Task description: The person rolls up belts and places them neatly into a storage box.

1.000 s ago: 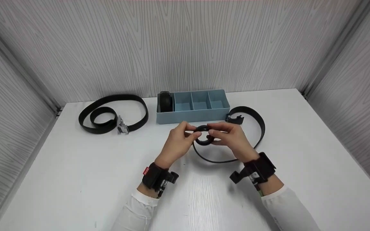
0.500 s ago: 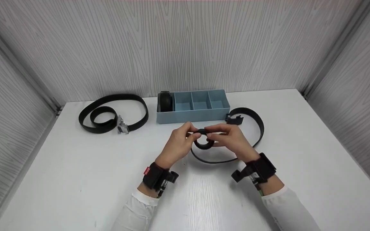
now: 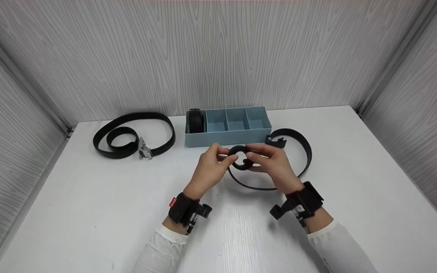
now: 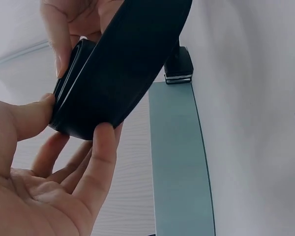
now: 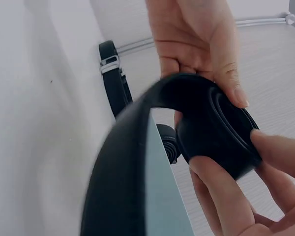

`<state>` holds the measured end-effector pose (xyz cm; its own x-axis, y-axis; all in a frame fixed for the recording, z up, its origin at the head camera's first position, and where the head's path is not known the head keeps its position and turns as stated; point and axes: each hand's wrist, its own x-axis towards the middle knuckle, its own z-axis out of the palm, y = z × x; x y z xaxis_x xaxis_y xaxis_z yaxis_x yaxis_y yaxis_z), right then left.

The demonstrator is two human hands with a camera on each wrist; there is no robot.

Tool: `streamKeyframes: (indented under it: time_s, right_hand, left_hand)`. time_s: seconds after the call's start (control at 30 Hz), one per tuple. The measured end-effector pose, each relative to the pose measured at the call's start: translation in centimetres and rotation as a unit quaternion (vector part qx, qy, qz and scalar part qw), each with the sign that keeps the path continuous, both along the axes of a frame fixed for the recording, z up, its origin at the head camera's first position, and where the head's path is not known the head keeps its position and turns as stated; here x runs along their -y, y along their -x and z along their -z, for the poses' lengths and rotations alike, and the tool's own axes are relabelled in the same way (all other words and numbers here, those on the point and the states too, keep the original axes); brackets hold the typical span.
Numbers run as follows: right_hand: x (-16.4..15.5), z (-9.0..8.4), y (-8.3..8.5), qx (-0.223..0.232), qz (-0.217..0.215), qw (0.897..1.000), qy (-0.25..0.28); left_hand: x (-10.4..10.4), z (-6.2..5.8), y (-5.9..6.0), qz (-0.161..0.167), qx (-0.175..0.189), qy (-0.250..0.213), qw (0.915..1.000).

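Coil lifted slightly since earlier, belt roll (image 3: 241, 158) pinched between left hand (image 3: 211, 167) and right hand (image 3: 273, 165), both clamped on it

1. We see the belt (image 3: 241, 159) we are rolling as smooth, matt black, leather-like, with a faint sheen on its coil in the right wrist view (image 5: 216, 123).
2. Its buckle (image 3: 275, 141) looks like dark metal or plastic; we cannot tell which.
3. The second belt (image 3: 133, 132) is matt black with a shiny silver metal buckle (image 3: 144, 151).
4. The organiser box (image 3: 228, 136) looks like matt blue-grey plastic.
5. The desk (image 3: 89, 212) is smooth, white, slightly glossy.
6. The walls (image 3: 218, 57) show a pale grey wood-grain finish.
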<state>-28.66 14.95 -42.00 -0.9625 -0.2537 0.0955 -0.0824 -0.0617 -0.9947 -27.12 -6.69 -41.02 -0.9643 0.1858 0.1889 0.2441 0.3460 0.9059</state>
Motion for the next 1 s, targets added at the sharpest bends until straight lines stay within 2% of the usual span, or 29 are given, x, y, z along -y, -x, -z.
streamKeyframes:
  time_s: [0.13, 0.23, 0.4, 0.53, 0.67, 0.83, 1.0]
  right_hand:
    - [-0.05, 0.02, -0.09, 0.0, 0.002, 1.0, 0.005]
    - [-0.15, 0.02, 0.02, -0.005, -0.012, 1.0, -0.006]
    - [-0.44, -0.19, 0.25, -0.016, -0.045, 0.996, -0.069]
    - [-0.57, -0.32, 0.36, -0.02, -0.067, 0.992, -0.106]
    - [-0.54, -0.32, 0.28, -0.017, -0.063, 0.993, -0.094]
    - [-0.28, -0.3, 0.08, -0.01, -0.023, 0.999, -0.037]
    - [-0.09, -0.2, -0.01, 0.0, 0.0, 1.0, -0.004]
  left_hand:
    - [0.05, -0.07, 0.03, 0.005, 0.003, -0.002, 1.0]
    - [0.08, -0.18, -0.01, 0.007, -0.005, 0.007, 0.9999]
    - [0.11, -0.3, -0.17, 0.028, -0.029, 0.045, 0.9981]
    - [0.06, -0.31, -0.18, 0.044, -0.03, 0.059, 0.9968]
    - [-0.02, -0.1, -0.03, 0.032, -0.023, 0.047, 0.9981]
    - [-0.03, 0.06, 0.16, 0.007, 0.0, -0.004, 1.0]
    - [0.07, 0.18, 0.3, 0.013, 0.008, -0.024, 0.9996]
